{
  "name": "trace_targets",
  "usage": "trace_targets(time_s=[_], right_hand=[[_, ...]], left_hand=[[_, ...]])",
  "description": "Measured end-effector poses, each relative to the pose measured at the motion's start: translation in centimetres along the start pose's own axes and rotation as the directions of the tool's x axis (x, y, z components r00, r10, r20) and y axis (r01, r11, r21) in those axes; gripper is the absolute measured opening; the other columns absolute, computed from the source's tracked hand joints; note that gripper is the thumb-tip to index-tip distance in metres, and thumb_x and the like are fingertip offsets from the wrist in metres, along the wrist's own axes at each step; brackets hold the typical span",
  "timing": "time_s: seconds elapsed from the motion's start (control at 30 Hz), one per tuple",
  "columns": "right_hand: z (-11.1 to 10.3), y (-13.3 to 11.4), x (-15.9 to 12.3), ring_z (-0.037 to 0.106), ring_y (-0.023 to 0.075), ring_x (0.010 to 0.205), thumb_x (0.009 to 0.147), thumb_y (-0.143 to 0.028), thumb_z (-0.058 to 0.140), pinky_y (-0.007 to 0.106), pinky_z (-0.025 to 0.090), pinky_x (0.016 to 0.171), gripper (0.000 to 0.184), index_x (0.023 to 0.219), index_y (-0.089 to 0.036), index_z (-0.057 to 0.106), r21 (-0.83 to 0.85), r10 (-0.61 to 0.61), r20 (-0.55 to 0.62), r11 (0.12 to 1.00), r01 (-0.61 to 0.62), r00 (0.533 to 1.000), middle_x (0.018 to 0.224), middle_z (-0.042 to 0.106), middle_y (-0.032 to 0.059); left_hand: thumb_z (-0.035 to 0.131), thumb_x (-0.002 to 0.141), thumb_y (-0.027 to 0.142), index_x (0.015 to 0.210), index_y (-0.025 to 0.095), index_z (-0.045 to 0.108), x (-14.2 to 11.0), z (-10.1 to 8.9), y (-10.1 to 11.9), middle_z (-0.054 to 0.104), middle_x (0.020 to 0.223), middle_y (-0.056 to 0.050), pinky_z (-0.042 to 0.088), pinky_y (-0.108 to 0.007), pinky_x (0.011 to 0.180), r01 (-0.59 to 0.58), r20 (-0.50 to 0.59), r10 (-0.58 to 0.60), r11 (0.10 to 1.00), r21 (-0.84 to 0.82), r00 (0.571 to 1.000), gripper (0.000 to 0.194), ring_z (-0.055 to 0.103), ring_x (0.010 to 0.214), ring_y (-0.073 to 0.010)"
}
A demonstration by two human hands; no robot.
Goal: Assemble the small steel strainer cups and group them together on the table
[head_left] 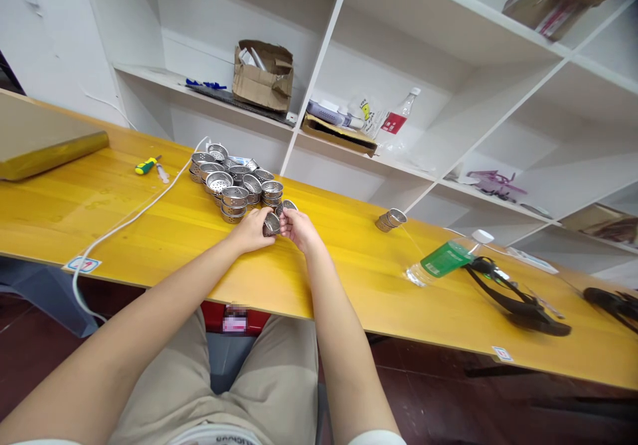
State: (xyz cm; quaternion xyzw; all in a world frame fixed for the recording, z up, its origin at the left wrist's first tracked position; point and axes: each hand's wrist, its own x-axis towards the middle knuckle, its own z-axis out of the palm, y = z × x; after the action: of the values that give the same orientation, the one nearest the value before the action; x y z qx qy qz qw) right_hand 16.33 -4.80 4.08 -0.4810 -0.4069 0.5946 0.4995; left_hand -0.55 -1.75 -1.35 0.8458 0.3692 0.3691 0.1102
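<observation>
The left hand (253, 231) is curled partly closed around a perforated metal cup (272, 224), tipped on its side just above or on the desk (343, 266). The right hand (300, 228) has its thumb and fingers drawn together at the rim of a second cup (290, 204) just behind; whether it grips that rim or only touches it, I cannot tell.

The left hand's cup has a smooth, curved wall, so a loose hold could let it slip and roll toward the desk's near edge. The two cups sit so close that a fingertip could get pinched between their rims. Just beyond, a crowded cluster of stacked cups (234, 196) leaves little room: a knuckle or forearm brushing the nearest stack could topple it, since some of its cups sit tilted. The white cable (149, 206) runs from beside the cluster over the desk's near edge; a snag there might drag it against the cups.
</observation>
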Motion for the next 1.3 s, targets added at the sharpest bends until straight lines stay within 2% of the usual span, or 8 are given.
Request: trace_targets(time_s=[0.17, 0.37, 0.5, 0.63, 0.73, 0.9, 1.07, 1.3], right_hand=[[0.0, 0.0, 0.2, 0.042, 0.0065, 0.039, 0.093, -0.029, 0.059, 0.018, 0.034, 0.041, 0.024, 0.072, -0.018, 0.055, 0.048, 0.07, 0.008, 0.996, -0.071, 0.997, 0.051, 0.051, -0.0061], [0.0, -0.4, -0.1, 0.023, 0.0051, 0.035, 0.094, -0.03, 0.05, 0.018, 0.017, 0.038, 0.03, 0.066, -0.02, 0.046, 0.084, 0.172, 0.043, 0.981, -0.175, 0.984, 0.045, 0.039, -0.008], [-0.2, -0.6, -0.1, 0.018, 0.0056, 0.034, 0.093, -0.031, 0.048, 0.019, 0.016, 0.038, 0.032, 0.063, -0.021, 0.043, 0.032, 0.197, 0.073, 0.979, -0.199, 0.978, 0.043, 0.037, -0.0076], [-0.4, -0.5, 0.0, 0.014, 0.0064, 0.034, 0.092, -0.03, 0.046, 0.02, 0.02, 0.037, 0.032, 0.061, -0.022, 0.043, -0.004, 0.213, 0.099, 0.977, -0.214, 0.972, 0.041, 0.035, -0.0077], [-0.3, -0.2, 0.1, 0.014, 0.0058, 0.034, 0.092, -0.03, 0.048, 0.02, 0.022, 0.037, 0.031, 0.062, -0.022, 0.044, -0.004, 0.182, 0.102, 0.983, -0.183, 0.978, 0.042, 0.035, -0.0085], [0.1, 0.0, -0.1, 0.021, 0.0035, 0.035, 0.082, -0.035, 0.067, 0.018, 0.021, 0.037, 0.029, 0.064, -0.02, 0.05, 0.004, 0.021, 0.028, 1.0, -0.021, 0.999, 0.045, 0.041, -0.0083], [-0.1, -0.1, -0.2, 0.022, 0.0033, 0.035, 0.08, -0.033, 0.069, 0.019, 0.02, 0.036, 0.028, 0.062, -0.019, 0.051, 0.01, 0.012, 0.012, 1.0, -0.012, 1.0, 0.045, 0.043, -0.0063], [-0.1, 0.2, 0.0, 0.027, 0.0045, 0.037, 0.081, -0.034, 0.068, 0.02, 0.021, 0.036, 0.03, 0.061, -0.02, 0.051, 0.002, -0.016, -0.024, 1.0, 0.016, 1.0, 0.045, 0.044, -0.0053]], left_hand=[[0.075, 0.07, 0.03, 0.138, 0.018, 0.05, 0.0, 0.0, 0.0, 0.066, 0.128, -0.013, 0.05, -0.049, 0.108, -0.03, -0.009, 0.03, 1.0, 0.0, 1.0, 0.073, 0.061, 0.12, -0.0337], [0.071, 0.077, 0.024, 0.151, 0.014, 0.038, 0.0, -0.2, 0.4, 0.058, 0.144, -0.018, 0.044, -0.05, 0.117, -0.205, -0.074, 0.206, 0.978, 0.021, 0.976, 0.081, 0.053, 0.134, -0.0337], [0.07, 0.079, 0.026, 0.154, 0.014, 0.035, -0.1, -0.2, 0.7, 0.058, 0.143, -0.018, 0.045, -0.052, 0.116, -0.213, -0.061, 0.215, 0.976, 0.034, 0.975, 0.083, 0.054, 0.133, -0.0348], [0.068, 0.081, 0.028, 0.155, 0.012, 0.035, -0.1, 0.0, 0.6, 0.06, 0.142, -0.019, 0.046, -0.053, 0.115, -0.232, -0.043, 0.234, 0.972, 0.041, 0.971, 0.082, 0.055, 0.131, -0.0357], [0.068, 0.082, 0.028, 0.155, 0.011, 0.035, -0.1, 0.0, 0.4, 0.06, 0.142, -0.019, 0.046, -0.053, 0.114, -0.249, -0.053, 0.251, 0.967, 0.05, 0.966, 0.082, 0.055, 0.13, -0.0359], [0.07, 0.082, 0.029, 0.154, 0.011, 0.036, 0.1, 0.2, -0.1, 0.062, 0.138, -0.019, 0.049, -0.054, 0.111, -0.272, -0.145, 0.282, 0.959, 0.085, 0.948, 0.082, 0.058, 0.125, -0.0359], [0.071, 0.081, 0.027, 0.153, 0.01, 0.037, 0.1, 0.6, -0.2, 0.064, 0.134, -0.019, 0.052, -0.052, 0.106, -0.325, -0.19, 0.339, 0.94, 0.101, 0.921, 0.082, 0.06, 0.12, -0.0348], [0.072, 0.079, 0.024, 0.152, 0.012, 0.039, 0.1, 0.8, 0.1, 0.064, 0.135, -0.018, 0.052, -0.052, 0.106, -0.29, -0.183, 0.302, 0.953, 0.089, 0.936, 0.081, 0.06, 0.122, -0.0347]])
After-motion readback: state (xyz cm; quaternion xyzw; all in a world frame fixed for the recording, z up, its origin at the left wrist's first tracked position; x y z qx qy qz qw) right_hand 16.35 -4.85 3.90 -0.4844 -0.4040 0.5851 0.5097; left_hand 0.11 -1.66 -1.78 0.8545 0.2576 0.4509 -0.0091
